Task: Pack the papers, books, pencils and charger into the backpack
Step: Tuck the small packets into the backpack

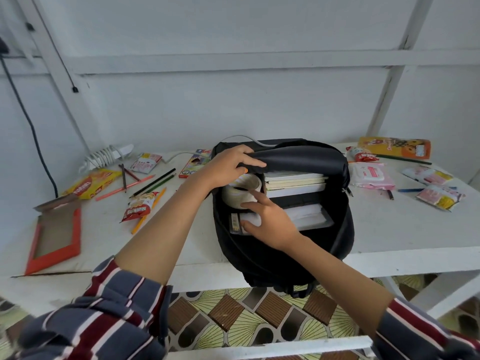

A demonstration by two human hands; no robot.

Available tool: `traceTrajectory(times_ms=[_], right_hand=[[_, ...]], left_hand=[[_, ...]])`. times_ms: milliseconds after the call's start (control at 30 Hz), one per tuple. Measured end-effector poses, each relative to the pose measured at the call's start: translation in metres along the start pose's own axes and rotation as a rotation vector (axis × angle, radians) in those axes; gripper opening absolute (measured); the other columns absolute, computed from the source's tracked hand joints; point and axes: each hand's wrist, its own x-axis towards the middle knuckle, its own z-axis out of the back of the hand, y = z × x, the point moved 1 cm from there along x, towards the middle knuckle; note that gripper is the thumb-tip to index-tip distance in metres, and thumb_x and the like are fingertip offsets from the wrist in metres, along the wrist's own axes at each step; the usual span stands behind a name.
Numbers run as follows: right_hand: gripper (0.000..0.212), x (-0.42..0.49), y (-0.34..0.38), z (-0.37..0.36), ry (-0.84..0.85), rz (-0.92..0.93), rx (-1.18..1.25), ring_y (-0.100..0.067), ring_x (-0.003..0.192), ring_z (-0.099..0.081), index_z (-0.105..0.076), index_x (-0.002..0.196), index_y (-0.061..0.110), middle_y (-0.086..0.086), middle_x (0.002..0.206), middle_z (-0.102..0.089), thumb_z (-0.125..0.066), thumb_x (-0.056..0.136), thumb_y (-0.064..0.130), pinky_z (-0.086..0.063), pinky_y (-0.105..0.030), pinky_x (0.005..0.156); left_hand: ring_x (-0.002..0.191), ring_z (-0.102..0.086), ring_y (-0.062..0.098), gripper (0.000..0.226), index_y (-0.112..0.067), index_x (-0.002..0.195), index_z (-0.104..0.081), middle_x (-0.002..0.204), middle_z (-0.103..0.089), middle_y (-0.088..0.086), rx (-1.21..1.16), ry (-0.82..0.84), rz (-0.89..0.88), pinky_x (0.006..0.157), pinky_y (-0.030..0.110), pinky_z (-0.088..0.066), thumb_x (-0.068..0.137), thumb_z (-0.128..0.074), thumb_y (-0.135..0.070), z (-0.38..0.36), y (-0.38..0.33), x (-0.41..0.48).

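Observation:
A black backpack (324, 245) lies open on the white table (405, 237). Inside it stand several books (294, 181), white papers (307, 214) and a roll of tape (240, 189). My left hand (228, 165) grips the upper flap of the backpack and holds it up. Reaching into the opening, my right hand (270, 219) rests its fingers on a white object next to the tape roll. Loose coloured pencils (145, 185) lie on the table to the left. A white charger with a coiled cable (109, 155) sits at the back left.
Snack packets (91, 184) and a pencil box (194, 163) lie left of the backpack, with an orange picture frame (55, 237) at the near left. On the right are a wet-wipes pack (371, 175), more sachets (439, 197), pencils and an orange booklet (394, 148).

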Motion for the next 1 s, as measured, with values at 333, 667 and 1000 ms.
traceTrajectory(times_ms=[333,667,1000], right_hand=[[0.058,0.036,-0.002,0.003,0.166,0.002,-0.059,-0.031,0.132,-0.039,-0.039,0.141,0.026,-0.012,0.157,-0.006,-0.059,0.088,0.039,-0.04,-0.034,0.1],[0.06,0.042,-0.008,-0.005,0.215,-0.006,-0.085,-0.036,0.135,-0.031,-0.036,0.142,0.025,-0.007,0.158,-0.005,-0.054,0.089,0.046,-0.033,-0.039,0.105],[0.057,0.035,-0.011,0.017,0.308,-0.031,0.102,-0.022,0.132,-0.039,-0.038,0.141,0.019,-0.007,0.146,-0.038,-0.057,0.09,0.037,-0.034,-0.03,0.105]], left_hand=[[0.124,-0.043,0.016,0.046,-0.028,0.123,-0.06,0.142,-0.04,0.001,0.021,-0.011,0.021,0.086,0.009,-0.024,0.092,-0.046,0.003,0.0,-0.001,0.001],[0.116,-0.042,0.009,0.044,-0.026,0.122,-0.062,0.138,-0.043,0.002,-0.016,0.004,0.023,0.082,0.006,-0.022,0.091,-0.049,0.003,0.004,-0.005,0.0],[0.119,-0.043,0.012,0.042,-0.028,0.115,-0.066,0.132,-0.043,-0.002,-0.021,0.066,0.004,0.092,0.018,-0.031,0.087,-0.054,0.0,-0.001,-0.004,0.001]])
